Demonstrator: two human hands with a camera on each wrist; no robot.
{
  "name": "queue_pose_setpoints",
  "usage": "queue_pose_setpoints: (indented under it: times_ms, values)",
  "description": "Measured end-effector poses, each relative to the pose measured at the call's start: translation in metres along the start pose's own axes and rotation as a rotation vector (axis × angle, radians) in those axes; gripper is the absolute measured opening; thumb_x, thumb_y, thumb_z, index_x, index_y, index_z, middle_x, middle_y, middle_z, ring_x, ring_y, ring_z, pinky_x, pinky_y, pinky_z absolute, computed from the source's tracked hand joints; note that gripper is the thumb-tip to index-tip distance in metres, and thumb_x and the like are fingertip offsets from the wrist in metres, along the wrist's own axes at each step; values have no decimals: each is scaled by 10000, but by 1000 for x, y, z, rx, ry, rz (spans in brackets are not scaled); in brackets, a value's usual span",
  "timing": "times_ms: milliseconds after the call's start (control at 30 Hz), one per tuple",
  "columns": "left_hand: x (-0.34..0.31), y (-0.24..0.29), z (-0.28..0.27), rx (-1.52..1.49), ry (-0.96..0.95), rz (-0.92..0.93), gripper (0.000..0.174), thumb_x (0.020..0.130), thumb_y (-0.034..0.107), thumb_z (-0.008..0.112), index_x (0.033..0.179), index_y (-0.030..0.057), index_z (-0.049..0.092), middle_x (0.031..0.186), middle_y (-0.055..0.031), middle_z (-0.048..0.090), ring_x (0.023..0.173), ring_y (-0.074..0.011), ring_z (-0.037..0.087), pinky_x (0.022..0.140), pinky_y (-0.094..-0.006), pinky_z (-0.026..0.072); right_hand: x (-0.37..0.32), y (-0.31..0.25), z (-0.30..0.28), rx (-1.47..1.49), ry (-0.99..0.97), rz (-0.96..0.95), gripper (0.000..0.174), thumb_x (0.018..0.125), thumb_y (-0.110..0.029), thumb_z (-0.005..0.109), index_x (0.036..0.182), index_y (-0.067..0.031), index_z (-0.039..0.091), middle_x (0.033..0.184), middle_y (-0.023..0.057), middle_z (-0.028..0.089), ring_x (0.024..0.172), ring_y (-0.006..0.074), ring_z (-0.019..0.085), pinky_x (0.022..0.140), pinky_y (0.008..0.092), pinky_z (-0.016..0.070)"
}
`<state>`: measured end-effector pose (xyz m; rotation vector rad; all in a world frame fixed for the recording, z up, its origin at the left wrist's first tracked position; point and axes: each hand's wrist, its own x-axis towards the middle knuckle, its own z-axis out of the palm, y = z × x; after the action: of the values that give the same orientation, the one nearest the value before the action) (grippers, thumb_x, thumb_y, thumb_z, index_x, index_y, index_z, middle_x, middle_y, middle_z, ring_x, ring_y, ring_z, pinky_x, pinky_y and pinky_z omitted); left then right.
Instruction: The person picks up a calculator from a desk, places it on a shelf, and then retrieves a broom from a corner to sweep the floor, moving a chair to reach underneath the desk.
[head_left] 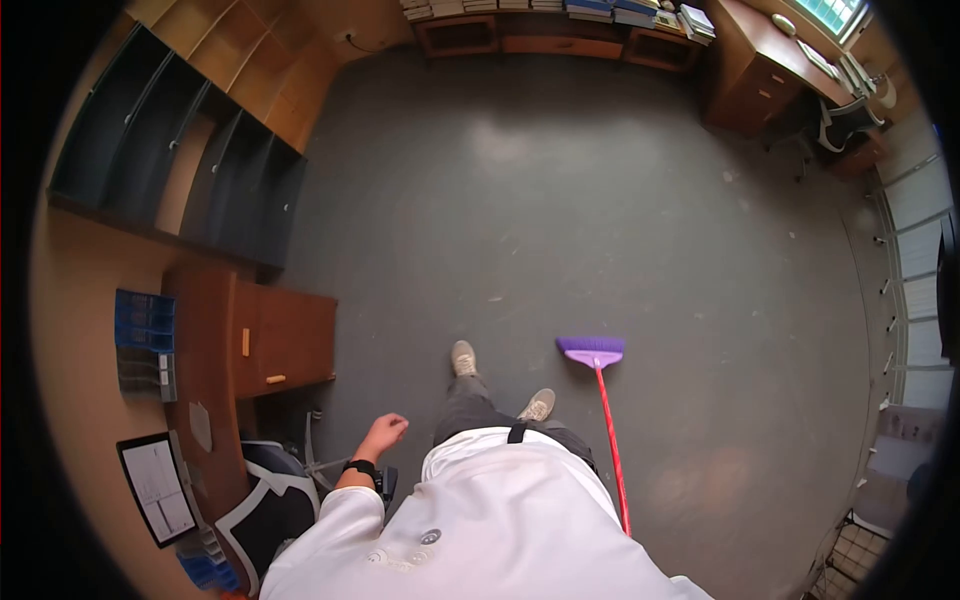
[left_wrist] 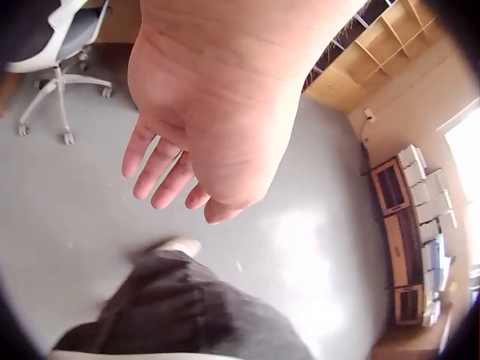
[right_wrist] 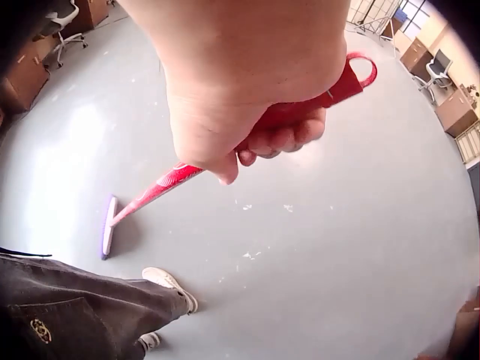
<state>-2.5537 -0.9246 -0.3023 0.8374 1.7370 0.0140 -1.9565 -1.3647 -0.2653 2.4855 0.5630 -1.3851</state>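
A broom (head_left: 593,352) with a purple head and a red handle slants away from the person's right side, its bristles by the floor. In the right wrist view my right hand (right_wrist: 255,112) grips the red handle near its looped end, fingers curled round it. The head view hides that hand behind the white shirt. My left hand (head_left: 385,432) hangs beside the body and holds nothing. Its fingers (left_wrist: 154,172) are relaxed and loosely bent in the left wrist view.
Grey floor (head_left: 560,220) stretches ahead, with white specks (right_wrist: 251,255) on it. A brown cabinet (head_left: 285,340) and an office chair (head_left: 270,510) stand at left, beyond them dark shelving (head_left: 150,140). A low bookcase (head_left: 560,40) lines the far wall; a desk (head_left: 760,60) stands at far right.
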Motion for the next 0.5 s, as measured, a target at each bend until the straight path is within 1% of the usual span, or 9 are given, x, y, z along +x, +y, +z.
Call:
queue_pose_setpoints:
  times_ms: [33, 100, 167, 233, 300, 367, 400, 433, 500]
  values:
    - [12, 13, -5, -20, 1, 124, 265, 884, 235, 627, 1042, 24, 646, 871, -76, 672, 730, -141, 619, 653, -290, 505, -16, -2, -7, 5, 9, 8, 567, 854, -524, 555, 901, 26, 685, 857, 302, 629, 873, 492, 591, 736, 513, 453]
    - [24, 51, -16, -65, -1, 215, 273, 887, 230, 626, 1061, 20, 640, 892, -83, 675, 767, -150, 624, 689, -291, 506, -27, -10, -22, 96, -60, -51, 592, 901, -478, 539, 765, 90, 633, 719, 285, 630, 719, 395, 637, 619, 477, 443]
    - [31, 75, -27, -128, 22, 317, 281, 890, 224, 625, 1079, 16, 634, 914, -89, 677, 804, -158, 629, 725, -291, 506, -17, -65, -34, 107, 21, -37, 557, 882, -460, 563, 761, 79, 639, 704, 264, 633, 693, 374, 641, 607, 464, 459]
    - [33, 82, -47, -118, 19, 461, 275, 908, 191, 597, 1125, 23, 609, 941, -41, 656, 827, -122, 614, 705, -265, 488, -15, -137, -49, 131, 133, 17, 490, 844, -423, 613, 754, 58, 651, 675, 222, 640, 639, 331, 649, 584, 437, 491]
    - [34, 61, -69, -121, 45, 453, 253, 901, 192, 607, 1095, 30, 626, 894, -33, 657, 796, -117, 607, 689, -264, 485, -7, -203, -58, 160, 251, 56, 426, 806, -385, 662, 746, 36, 662, 647, 181, 647, 586, 288, 658, 561, 411, 523]
    - [37, 23, -91, -160, 52, 376, 242, 892, 202, 622, 1057, 26, 638, 856, -43, 661, 764, -119, 605, 679, -273, 494, 63, -271, -52, 386, 294, -57, 453, 857, -362, 636, 571, -15, 579, 500, 68, 545, 418, 208, 547, 407, 363, 437]
    - [43, -8, -104, -221, 30, 307, 246, 886, 213, 636, 1040, 22, 643, 846, -57, 667, 749, -123, 606, 676, -282, 504, 67, -337, -62, 420, 275, -97, 443, 883, -364, 612, 595, -30, 577, 499, 59, 517, 377, 179, 494, 355, 335, 386]
    - [46, -39, -118, -233, 45, 266, 228, 884, 209, 635, 1015, 23, 646, 807, -44, 655, 700, -114, 588, 635, -276, 493, 102, -388, -65, 427, 233, -125, 447, 907, -361, 587, 601, -37, 553, 487, 59, 504, 372, 191, 496, 352, 349, 389]
    - [42, -88, -145, -255, 67, 151, 208, 879, 200, 633, 984, 21, 650, 759, -34, 644, 638, -108, 571, 581, -269, 479, 130, -517, -77, 483, 116, -194, 525, 955, -426, 475, 590, -49, 490, 470, 72, 484, 353, 221, 488, 335, 377, 374]
